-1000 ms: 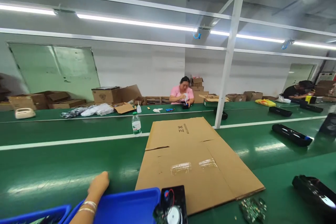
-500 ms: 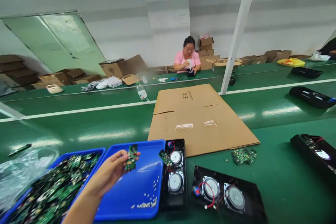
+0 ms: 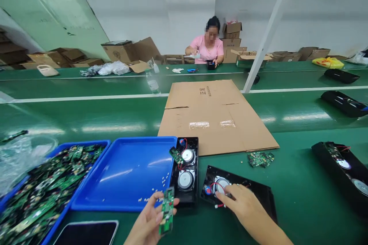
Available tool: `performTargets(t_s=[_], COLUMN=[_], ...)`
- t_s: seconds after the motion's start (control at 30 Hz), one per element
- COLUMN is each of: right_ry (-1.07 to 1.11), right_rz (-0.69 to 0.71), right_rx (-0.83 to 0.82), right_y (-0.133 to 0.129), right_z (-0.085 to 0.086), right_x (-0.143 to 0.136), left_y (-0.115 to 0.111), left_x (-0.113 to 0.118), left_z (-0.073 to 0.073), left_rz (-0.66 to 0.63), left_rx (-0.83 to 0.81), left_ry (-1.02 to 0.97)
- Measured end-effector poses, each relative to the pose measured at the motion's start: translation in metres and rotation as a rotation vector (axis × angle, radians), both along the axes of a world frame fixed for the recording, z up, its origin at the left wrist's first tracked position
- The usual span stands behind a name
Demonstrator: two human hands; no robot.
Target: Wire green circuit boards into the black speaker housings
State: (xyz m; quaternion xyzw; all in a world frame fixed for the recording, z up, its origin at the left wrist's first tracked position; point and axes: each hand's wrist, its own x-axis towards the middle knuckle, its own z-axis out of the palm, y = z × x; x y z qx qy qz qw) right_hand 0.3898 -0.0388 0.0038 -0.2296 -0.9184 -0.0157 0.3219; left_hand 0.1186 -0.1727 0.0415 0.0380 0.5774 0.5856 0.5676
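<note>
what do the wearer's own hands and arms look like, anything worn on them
Both the left hand and the right hand are bare, without gloves. The visible stretch of right forearm shows no sleeve, watch or bracelet. The left arm is cut off near the wrist, so anything worn higher can't be told.

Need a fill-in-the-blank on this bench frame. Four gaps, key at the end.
1. The ____ hand holds a circuit board.
2. The right hand is over a ____ speaker case.
3. The tray holding small white pieces is ____.
4. The person opposite wears a ____ top.

Missing: left; black; blue; pink.
</note>
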Motion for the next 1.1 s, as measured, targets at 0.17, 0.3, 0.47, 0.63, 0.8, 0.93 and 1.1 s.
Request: performTargets(t_s=[0.17,0.3,0.47,0.63,0.8,0.93,1.1], right_ry=[0.181,0.457,0.378,0.309,0.450,0.514,0.536], right_rz=[0.038,0.122,0.291,0.235,0.183,0.129,0.097], right_rx=[-0.060,-0.249,-0.191,-0.269,-0.390,-0.331,-0.283], right_y=[0.003,-0.004,-0.011,-0.017,-0.027,-0.031,-0.032], right_z=[0.011,0.019,0.030,0.031,0.026,0.022,0.017], right_x=[-0.017,-0.030,-0.055,-0.071,-0.077,-0.080,-0.080], left_y=[0.008,0.009,0.014,0.017,0.018,0.023,0.025], left_x=[0.022,0.029,0.043,0.049,0.056,0.064,0.066], left_z=[-0.008,-0.021,-0.023,-0.021,-0.027,-0.029,-0.029], left_rz=[-0.039,-0.129,-0.125,-0.077,-0.006,0.033,0.033], left_rx=[0.068,0.168,0.249,0.335,0.415,0.480,0.484], left_ry=[-0.116,-0.191,-0.201,-0.135,-0.037,0.014,0.058])
